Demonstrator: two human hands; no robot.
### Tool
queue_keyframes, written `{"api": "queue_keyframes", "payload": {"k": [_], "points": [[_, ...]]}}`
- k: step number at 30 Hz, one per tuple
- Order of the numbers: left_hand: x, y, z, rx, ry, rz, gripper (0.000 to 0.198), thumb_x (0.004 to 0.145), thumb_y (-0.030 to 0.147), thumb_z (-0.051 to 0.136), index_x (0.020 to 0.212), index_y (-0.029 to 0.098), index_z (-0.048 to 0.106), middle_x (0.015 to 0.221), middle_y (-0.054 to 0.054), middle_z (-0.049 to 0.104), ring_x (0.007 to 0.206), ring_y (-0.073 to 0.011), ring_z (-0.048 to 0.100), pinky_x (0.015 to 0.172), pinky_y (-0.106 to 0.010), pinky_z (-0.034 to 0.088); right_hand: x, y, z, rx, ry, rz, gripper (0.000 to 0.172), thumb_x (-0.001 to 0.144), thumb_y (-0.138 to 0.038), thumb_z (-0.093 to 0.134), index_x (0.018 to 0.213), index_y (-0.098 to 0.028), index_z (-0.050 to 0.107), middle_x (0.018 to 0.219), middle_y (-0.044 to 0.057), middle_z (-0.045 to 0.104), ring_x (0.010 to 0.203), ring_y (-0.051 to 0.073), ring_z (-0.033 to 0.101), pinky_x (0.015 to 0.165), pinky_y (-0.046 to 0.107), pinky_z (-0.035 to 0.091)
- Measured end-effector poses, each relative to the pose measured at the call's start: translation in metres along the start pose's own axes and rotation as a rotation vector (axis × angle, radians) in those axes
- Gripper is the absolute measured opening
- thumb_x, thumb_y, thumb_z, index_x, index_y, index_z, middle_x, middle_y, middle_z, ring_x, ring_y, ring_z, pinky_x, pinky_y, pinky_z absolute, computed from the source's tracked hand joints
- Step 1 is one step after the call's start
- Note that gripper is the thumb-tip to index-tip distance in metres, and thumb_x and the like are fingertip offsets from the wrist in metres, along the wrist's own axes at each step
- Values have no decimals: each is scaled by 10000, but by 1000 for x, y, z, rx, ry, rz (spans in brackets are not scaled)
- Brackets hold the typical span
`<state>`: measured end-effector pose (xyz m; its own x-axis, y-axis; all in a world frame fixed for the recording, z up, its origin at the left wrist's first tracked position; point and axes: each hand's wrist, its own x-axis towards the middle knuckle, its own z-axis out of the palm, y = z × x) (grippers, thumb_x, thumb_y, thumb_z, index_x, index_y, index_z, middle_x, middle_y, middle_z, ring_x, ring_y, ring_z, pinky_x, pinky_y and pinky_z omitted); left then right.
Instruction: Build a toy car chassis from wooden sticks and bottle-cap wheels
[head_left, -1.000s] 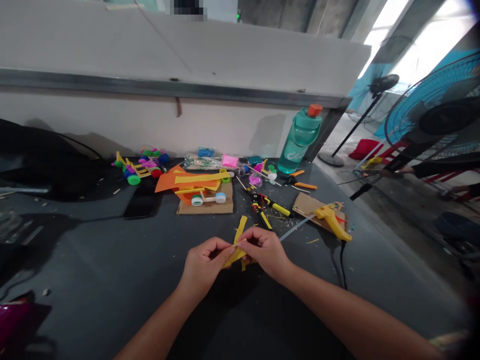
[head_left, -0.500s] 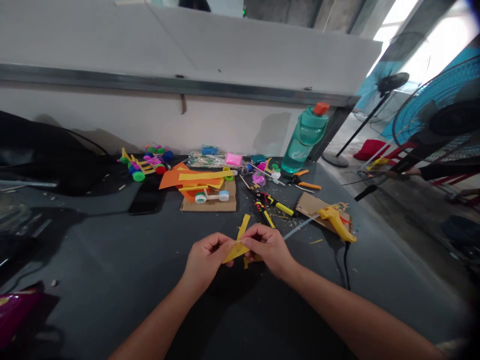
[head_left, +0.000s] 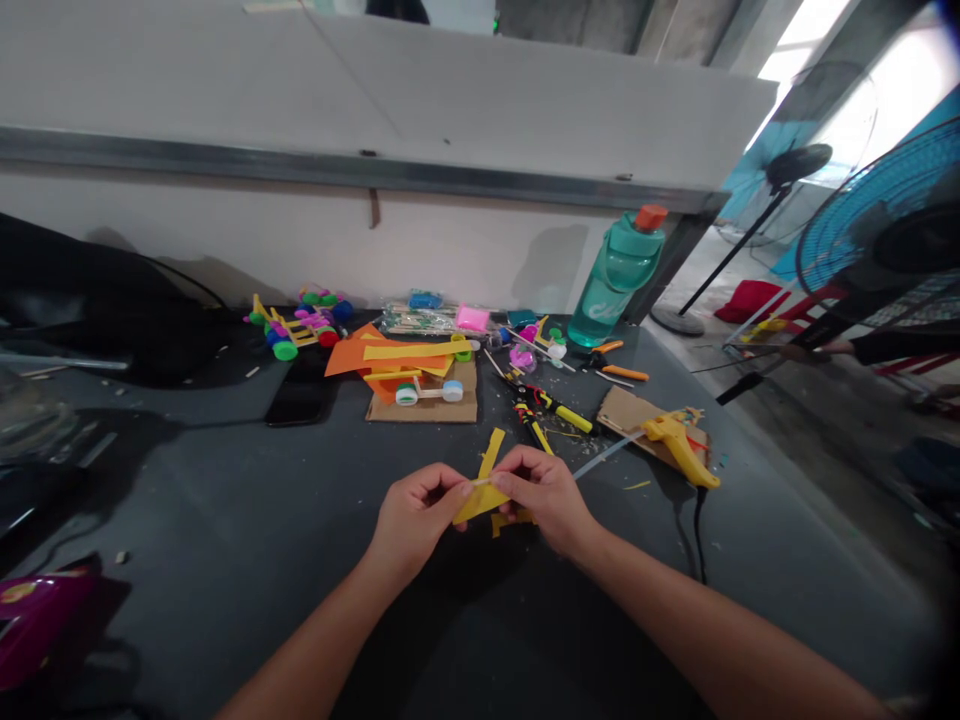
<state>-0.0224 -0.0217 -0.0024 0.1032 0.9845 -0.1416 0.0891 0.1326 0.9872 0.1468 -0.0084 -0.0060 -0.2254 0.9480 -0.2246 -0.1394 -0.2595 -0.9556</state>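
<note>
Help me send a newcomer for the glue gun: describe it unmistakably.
On the dark table stands a green bottle. Nearer than that, right of the right hand, the glue gun lies partly on cardboard. It's yellow and, unlike the nearby pliers, trails a black cord.

I am receiving a dim picture. The bright opening (head_left: 892, 90) at upper right is overexposing to white, while the dark tabletop (head_left: 285, 560) is reading near-black along the lower edge. The bottle (head_left: 609, 290) is casting a soft shadow leftward onto the pale panel (head_left: 450, 265). The yellow strip (head_left: 480, 503) at lower center is showing slightly soft edges. Wide-angle distortion is stretching the fan (head_left: 911, 240), and the right-hand corners are vignetting.
</note>
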Motion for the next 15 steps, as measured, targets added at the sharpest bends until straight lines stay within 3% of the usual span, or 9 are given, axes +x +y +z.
{"api": "queue_keyframes", "payload": {"k": [7, 11, 13, 15], "points": [[0, -4, -1, 51, -34, 38, 161, 727, 276, 614, 632, 146, 606, 543, 26, 567, 504, -90, 512, 493, -181, 407, 2, 5, -1, -79, -85, -38, 229, 678, -365, 692, 711, -184, 555, 596, -47, 540, 471, 80, 496, 439, 194, 429], [2, -8, 0, 66, -54, 16, 139, 721, 270, 617, 651, 153, 596, 571, 33, 547, 517, -92, 515, 492, -183, 410, 1, 4, -4, -495, -117, -272, 110, 745, -284, 634, 726, -179, 606, 644, -21, 574, 564, 101, 522, 523, 210, 420], [3, -10, 0, 39, -56, -4, 132, 725, 280, 616, 680, 157, 596, 573, 39, 541, 507, -91, 519, 491, -186, 413, 0, 2, -5, -698, -110, -415, 109, 786, -257, 598, 717, -179, 630, 658, -8, 603, 604, 108, 537, 571, 216, 409], [4, -11, 1, -10, -73, -33, 133, 717, 288, 628, 710, 160, 591, 570, 47, 538, 492, -88, 515, 491, -190, 418, 0, 1, -6, -784, -71, -467, 138, 818, -247, 563, 724, -181, 640, 664, -3, 620, 615, 110, 548, 583, 215, 404]]}}
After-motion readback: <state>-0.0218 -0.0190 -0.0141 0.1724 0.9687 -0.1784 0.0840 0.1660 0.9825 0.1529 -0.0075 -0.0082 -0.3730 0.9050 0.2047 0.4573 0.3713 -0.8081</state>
